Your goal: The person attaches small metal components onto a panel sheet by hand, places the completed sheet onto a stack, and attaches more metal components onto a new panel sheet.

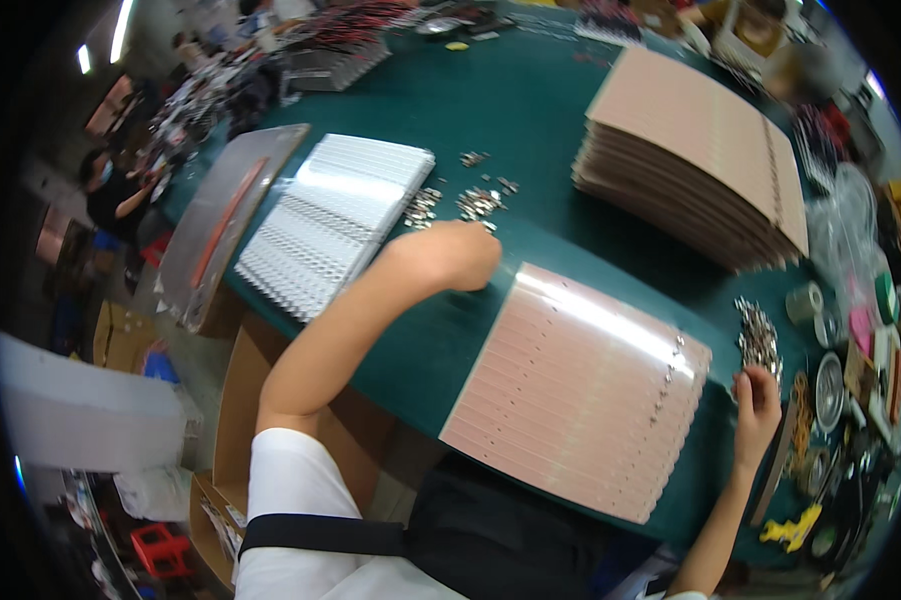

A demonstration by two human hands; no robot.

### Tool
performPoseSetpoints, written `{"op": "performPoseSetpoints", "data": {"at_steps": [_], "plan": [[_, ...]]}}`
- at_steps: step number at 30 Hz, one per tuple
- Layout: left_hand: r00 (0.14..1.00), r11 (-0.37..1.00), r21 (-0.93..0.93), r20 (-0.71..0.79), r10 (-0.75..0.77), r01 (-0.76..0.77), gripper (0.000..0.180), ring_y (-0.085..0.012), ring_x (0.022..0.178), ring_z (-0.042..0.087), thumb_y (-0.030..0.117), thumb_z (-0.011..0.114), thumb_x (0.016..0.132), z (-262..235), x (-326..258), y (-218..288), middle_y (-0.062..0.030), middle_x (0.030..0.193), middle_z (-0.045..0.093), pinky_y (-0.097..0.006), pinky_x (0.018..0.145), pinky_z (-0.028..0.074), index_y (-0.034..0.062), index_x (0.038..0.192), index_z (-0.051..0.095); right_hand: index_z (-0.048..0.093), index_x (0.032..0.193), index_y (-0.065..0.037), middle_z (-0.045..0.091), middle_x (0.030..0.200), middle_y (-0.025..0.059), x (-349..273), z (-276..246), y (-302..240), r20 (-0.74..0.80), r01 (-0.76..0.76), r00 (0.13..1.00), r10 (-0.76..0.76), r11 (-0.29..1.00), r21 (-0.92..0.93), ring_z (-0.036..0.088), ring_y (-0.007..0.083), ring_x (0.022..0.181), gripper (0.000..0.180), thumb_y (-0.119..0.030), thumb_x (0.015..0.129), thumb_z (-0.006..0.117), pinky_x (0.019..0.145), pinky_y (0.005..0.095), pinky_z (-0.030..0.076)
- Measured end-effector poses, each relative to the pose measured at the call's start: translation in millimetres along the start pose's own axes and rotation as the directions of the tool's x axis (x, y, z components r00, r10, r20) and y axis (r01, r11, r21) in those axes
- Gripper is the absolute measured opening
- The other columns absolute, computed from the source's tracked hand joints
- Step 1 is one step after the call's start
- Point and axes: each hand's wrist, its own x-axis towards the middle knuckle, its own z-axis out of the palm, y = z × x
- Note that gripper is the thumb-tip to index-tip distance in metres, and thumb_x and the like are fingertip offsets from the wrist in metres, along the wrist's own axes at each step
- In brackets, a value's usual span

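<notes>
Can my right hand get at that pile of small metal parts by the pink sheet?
Probably yes. The right hand rests at the pink sheet's right edge, just below the pile of small metal parts, with only bare green table between them.

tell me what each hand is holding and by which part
It cannot be told. The left hand rests knuckles-up on the green table near small metal parts; the right hand sits at the pink sheet edge beside another metal pile, fingers hidden.

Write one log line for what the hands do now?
left hand: fist on green table by small metal parts | right hand: at pink sheet edge
</notes>
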Motion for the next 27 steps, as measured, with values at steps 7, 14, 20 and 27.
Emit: {"op": "performPoseSetpoints", "data": {"at_steps": [7, 14, 20, 27], "plan": [[0.993, 0.995, -0.015, 0.076, -0.095, 0.096, 0.023, -0.0393, 0.088, 0.068, 0.01, 0.049, 0.086, 0, 1, -3, -0.0229, 0.091, 0.069, -0.047, 0.079, 0.054, -0.0013, 0.088, 0.07, 0.062, 0.108, 0.002, 0.064, 0.09, 0.0039, -1, 6, 6, 0.01, -0.003, 1.0, 0.003, 1.0, -0.027, 0.06, 0.0085, 0.08, 0.014, -0.005, 0.096, 0.059, 0.072, 0.0215, 0.048], [0.953, 0.967, -0.076, -0.167, -0.253, 0.243, 0.024, -0.038, 0.088, 0.069, 0.017, 0.05, 0.092, 9, 1, -12, -0.0197, 0.093, 0.07, -0.049, 0.076, 0.054, 0.0005, 0.097, 0.066, 0.062, 0.107, 0.002, 0.064, 0.092, 0.0036, 4, -1, 13, 0.02, 0.018, 1.0, -0.018, 1.0, -0.016, 0.06, 0.0081, 0.081, 0.014, -0.006, 0.097, 0.059, 0.071, 0.0217, 0.048], [0.636, 0.924, -0.232, -0.672, -0.378, 0.304, 0.084, -0.0475, 0.133, 0.037, 0.058, 0.055, 0.09, 95, -7, -31, -0.0338, 0.146, 0.032, -0.052, 0.108, 0.033, 0.0005, 0.147, 0.033, 0.062, 0.107, 0.001, 0.063, 0.089, 0.0031, 5, 1, 8, 0.013, -0.012, 1.0, 0.012, 1.0, -0.02, 0.059, 0.0082, 0.079, 0.014, -0.008, 0.097, 0.06, 0.07, 0.0214, 0.048], [0.643, 0.873, -0.39, -0.596, -0.481, 0.292, 0.091, -0.0514, 0.143, 0.014, 0.062, 0.053, 0.09, 112, 55, -23, -0.0339, 0.153, 0.017, -0.06, 0.115, 0.015, 0.002, 0.152, 0.022, 0.062, 0.107, 0.001, 0.064, 0.087, 0.0027, 4, 4, 5, 0.035, -0.037, 0.999, 0.037, 0.999, -0.002, 0.058, 0.0077, 0.075, 0.014, -0.009, 0.096, 0.06, 0.068, 0.0205, 0.046]]}}
